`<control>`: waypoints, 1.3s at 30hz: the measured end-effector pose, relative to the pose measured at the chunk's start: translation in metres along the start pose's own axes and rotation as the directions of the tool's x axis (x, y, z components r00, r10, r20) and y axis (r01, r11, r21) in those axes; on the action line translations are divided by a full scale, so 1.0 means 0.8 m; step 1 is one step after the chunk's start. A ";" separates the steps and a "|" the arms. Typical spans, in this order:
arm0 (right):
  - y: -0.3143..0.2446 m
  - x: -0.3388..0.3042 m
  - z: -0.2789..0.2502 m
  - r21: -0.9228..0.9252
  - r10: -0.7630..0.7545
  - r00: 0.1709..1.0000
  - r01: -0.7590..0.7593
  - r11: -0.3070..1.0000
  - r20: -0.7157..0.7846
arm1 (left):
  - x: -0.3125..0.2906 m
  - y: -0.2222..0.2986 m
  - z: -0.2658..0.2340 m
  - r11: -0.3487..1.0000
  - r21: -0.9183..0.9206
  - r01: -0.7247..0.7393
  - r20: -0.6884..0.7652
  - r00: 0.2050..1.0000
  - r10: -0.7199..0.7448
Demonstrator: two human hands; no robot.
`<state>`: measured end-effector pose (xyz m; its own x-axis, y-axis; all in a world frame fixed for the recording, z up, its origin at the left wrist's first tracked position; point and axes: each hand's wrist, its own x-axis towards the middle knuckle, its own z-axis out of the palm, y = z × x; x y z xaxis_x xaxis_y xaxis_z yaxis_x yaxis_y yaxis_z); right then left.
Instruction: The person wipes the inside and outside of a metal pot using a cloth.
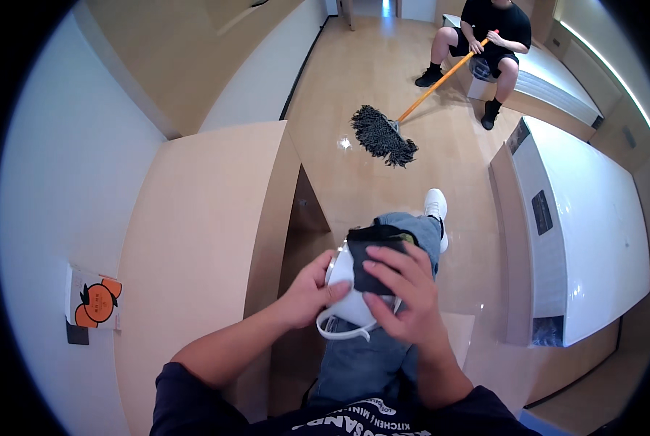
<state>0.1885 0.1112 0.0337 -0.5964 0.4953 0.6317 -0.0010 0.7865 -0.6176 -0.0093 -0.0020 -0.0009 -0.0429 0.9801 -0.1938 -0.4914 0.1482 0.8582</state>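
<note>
we have two bare hands at work, both just right of the counter (201,196), above our blue jeans (358,370). our left hand (312,292) has its grip closed on the side of one white handled thing (348,309), thumb in front and fingers mostly hidden; this thing sits right of the counter's near half, with one curved handle toward us. our right hand (405,294) has its grip partly closed, fingers bent over one dark grey piece (366,270), holding it against the white handled thing; we cannot tell whether they are joined.

past the counter's far end, to the right, we count one mop (383,138) with one orange pole (441,82). one seated person (496,29) has two hands on that pole and two black shoes (490,115). well right of the counter is one glossy white slab (594,232). at the counter's left edge is one packet (96,299) with orange fruit pictures.
</note>
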 end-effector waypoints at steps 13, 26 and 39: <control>0.000 0.000 -0.004 0.006 0.043 0.997 -0.043 0.999 -0.069 | 0.012 0.021 -0.007 0.980 -0.197 0.008 0.026 1.000 -0.003; 0.017 -0.015 0.000 -0.140 0.185 0.974 -0.203 0.969 -0.134 | 0.001 -0.017 0.018 0.726 0.609 -0.318 -0.052 0.898 0.437; 0.021 -0.017 0.012 -0.235 0.238 0.954 -0.278 0.932 -0.184 | -0.017 0.038 0.020 0.577 0.748 0.328 -0.043 0.891 -0.452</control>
<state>0.1890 0.1143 0.0103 -0.4211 0.7273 0.5419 0.3529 0.6818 -0.6408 -0.0097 -0.0083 0.0354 0.1464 0.8009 -0.5806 0.3525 0.5061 0.7871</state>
